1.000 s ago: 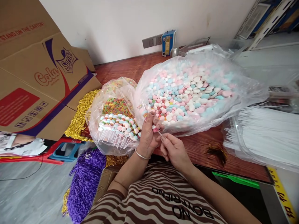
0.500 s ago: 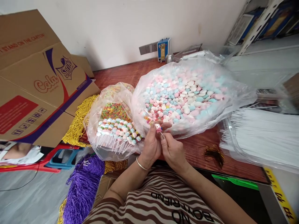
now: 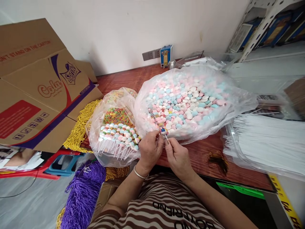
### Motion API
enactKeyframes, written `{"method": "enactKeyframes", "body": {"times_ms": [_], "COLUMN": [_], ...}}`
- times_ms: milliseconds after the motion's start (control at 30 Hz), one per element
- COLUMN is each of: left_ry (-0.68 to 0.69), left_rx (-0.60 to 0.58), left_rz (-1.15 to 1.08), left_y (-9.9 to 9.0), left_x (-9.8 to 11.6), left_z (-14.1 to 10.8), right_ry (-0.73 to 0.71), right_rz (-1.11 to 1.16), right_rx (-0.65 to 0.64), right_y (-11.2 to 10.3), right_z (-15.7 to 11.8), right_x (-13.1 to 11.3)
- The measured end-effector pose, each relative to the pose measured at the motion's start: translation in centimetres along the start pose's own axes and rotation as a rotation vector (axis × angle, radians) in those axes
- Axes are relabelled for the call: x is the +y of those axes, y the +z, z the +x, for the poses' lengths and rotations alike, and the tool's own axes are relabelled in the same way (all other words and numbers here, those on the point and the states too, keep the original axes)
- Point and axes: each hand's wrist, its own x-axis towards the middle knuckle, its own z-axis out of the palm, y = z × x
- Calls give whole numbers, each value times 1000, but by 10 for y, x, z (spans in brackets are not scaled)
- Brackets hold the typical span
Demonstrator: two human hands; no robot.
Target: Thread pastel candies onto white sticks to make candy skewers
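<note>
At the far left, a cardboard carton (image 3: 40, 95) is blocking that end of the worktop (image 3: 202, 149). Gold bead strands (image 3: 82, 127) are lying along the carton's right edge; purple bead strands (image 3: 82, 197) are piling up lower and nearer the person. Next, a small clear bag (image 3: 101, 111) is gaping toward the person. It is containing multicoloured bits (image 3: 116, 114) and a row of stemmed candies (image 3: 120, 135), their white stems pointing at the worktop's front edge.

Just right of this bag, the left hand (image 3: 150, 149) is bending its fingers and pressing them together on the coloured head of a candy stick (image 3: 163, 130). The right hand (image 3: 178, 157) is pinching the white stem between thumb and forefinger. The candy stick is sitting between both hands, in front of the large clear bag (image 3: 245, 100), while the forearms are crossing the front edge.

The large bag is touching the small one, taking up the room beyond the hands and holding loose pastel candies (image 3: 190, 105). Behind it, a blue box (image 3: 166, 56) is standing against the wall (image 3: 119, 35). To the right, a strip of worktop is running past a shiny dark-gold bundle (image 3: 219, 162) toward bagged white sticks (image 3: 269, 140), which are covering the right end.
</note>
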Motion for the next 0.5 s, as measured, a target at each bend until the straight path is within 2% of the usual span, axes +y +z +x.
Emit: {"method": "enactKeyframes", "body": {"times_ms": [67, 167, 267, 433, 500], "left_ry": [48, 38, 32, 169, 176], "left_rx": [-8, -30, -21, 14, -5], "left_rz": [-12, -79, -131, -153, -207], "left_y": [-2, -5, -5, -1, 0], "left_x": [-1, -2, -1, 3, 3], "left_z": [1, 2, 2, -7, -12], "right_ry": [-33, -50, -57, -70, -94], "right_rz": [-103, -174, -159, -126, -125], "right_rx": [16, 39, 39, 96, 127], "right_y": [1, 1, 2, 5, 4], "right_z": [-2, -4, -4, -2, -1], "right_x": [2, 2, -1, -3, -1]}}
